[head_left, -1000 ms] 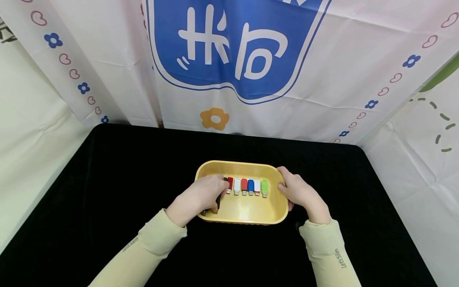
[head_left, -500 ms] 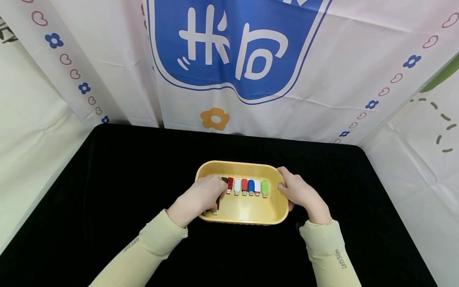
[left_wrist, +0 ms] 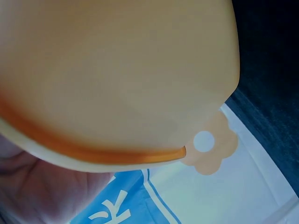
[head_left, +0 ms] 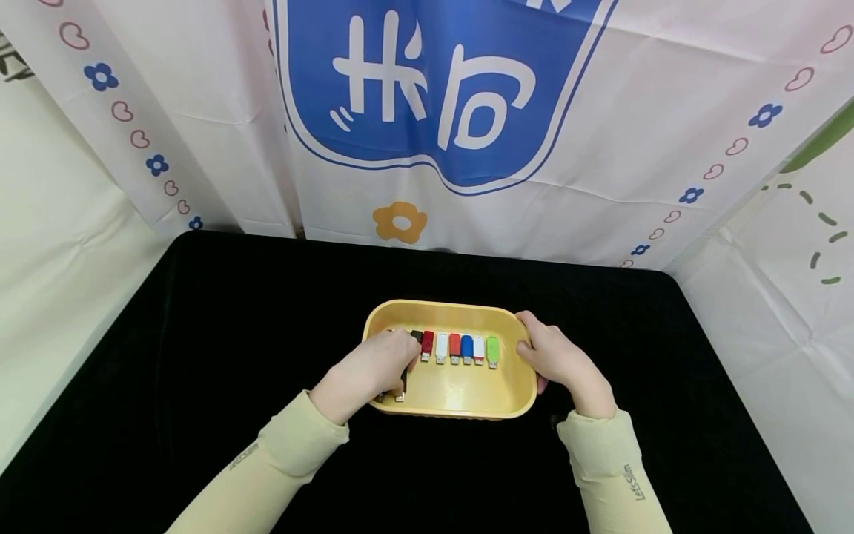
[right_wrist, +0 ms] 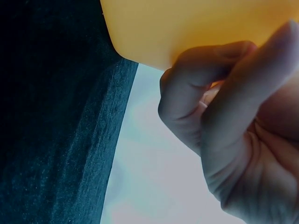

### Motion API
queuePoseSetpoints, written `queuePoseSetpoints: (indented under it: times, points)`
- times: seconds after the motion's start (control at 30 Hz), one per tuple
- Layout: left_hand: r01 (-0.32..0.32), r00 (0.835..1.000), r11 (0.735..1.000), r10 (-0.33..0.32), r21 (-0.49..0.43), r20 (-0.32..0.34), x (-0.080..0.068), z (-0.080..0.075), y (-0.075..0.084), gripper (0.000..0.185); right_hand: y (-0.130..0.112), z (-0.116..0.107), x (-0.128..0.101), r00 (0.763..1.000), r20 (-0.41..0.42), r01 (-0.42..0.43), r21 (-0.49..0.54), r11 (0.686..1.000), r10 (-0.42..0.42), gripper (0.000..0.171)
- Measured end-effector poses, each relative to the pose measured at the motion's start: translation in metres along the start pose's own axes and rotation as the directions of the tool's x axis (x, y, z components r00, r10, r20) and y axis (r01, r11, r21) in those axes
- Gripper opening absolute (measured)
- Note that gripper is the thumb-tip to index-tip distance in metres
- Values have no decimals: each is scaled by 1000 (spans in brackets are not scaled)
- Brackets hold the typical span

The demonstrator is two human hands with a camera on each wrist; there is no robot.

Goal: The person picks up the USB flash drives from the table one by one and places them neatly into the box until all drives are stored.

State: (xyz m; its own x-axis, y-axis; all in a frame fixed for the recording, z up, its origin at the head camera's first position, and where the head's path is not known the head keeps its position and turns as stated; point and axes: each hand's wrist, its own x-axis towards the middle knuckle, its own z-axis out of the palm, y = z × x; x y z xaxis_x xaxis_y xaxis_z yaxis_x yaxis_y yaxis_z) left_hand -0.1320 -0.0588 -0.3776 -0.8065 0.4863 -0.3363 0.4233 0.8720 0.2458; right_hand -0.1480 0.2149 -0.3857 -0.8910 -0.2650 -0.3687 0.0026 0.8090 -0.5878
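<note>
A yellow oval tray [head_left: 454, 305] stands on the black table and holds a row of small USB sticks: black [head_left: 416, 336], red [head_left: 428, 345], white [head_left: 441, 347], red [head_left: 454, 346], blue [head_left: 466, 347], white [head_left: 478, 348], green [head_left: 492, 350]. My left hand [head_left: 399, 361] lies inside the tray's left end, fingers curled over a dark stick [head_left: 403, 384] whose metal plug shows below the palm. My right hand [head_left: 534, 352] grips the tray's right rim. The right wrist view shows its curled fingers [right_wrist: 224, 107] against the tray wall [right_wrist: 187, 28]. The tray [left_wrist: 117, 70] fills the left wrist view.
The black cloth table [head_left: 200, 334] spreads wide on every side of the tray. A white curtain with a blue emblem [head_left: 434, 89] hangs behind the far edge. White sheeting [head_left: 767, 334] borders the table on the right and left.
My left hand has drawn back slightly to the left, uncovering more of the black stick at the row's left end. The right hand and tray have stayed put.
</note>
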Motion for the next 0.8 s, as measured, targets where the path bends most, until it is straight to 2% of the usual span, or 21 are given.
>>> queuePoseSetpoints:
  times: [0.13,0.3,0.4,0.5,0.57,0.63,0.73,0.8]
  points:
    - [7,1000,1000,-7,2,13,0,-1,0,27,0,0,0,1000,0,-3,0,1000,3,45]
    - [6,999,999,-5,-37,36,1,-4,-1,26,1,0,0,1000,-6,-9,-2,1000,9,43]
    - [0,1000,999,0,-50,-12,1,-8,-4,24,1,-1,0,1000,-11,-16,-6,1000,16,43]
    - [6,994,999,-12,-54,-113,0,-15,-11,19,2,-3,1,1000,-11,-23,-3,1000,23,43]
    - [15,980,998,-28,-66,-196,-2,-20,-17,20,3,-6,1,1000,-12,-27,-4,1000,27,44]
    - [24,959,996,-47,-86,-280,-4,-26,-26,22,4,-9,0,1000,-25,-17,-16,1000,17,45]
    - [31,906,993,-75,-112,-417,-8,-33,-46,25,8,-15,-2,997,-79,10,-48,999,-14,48]
    - [44,861,990,-104,-131,-498,-10,-36,-61,29,12,-20,-4,986,-155,43,-97,994,-58,50]
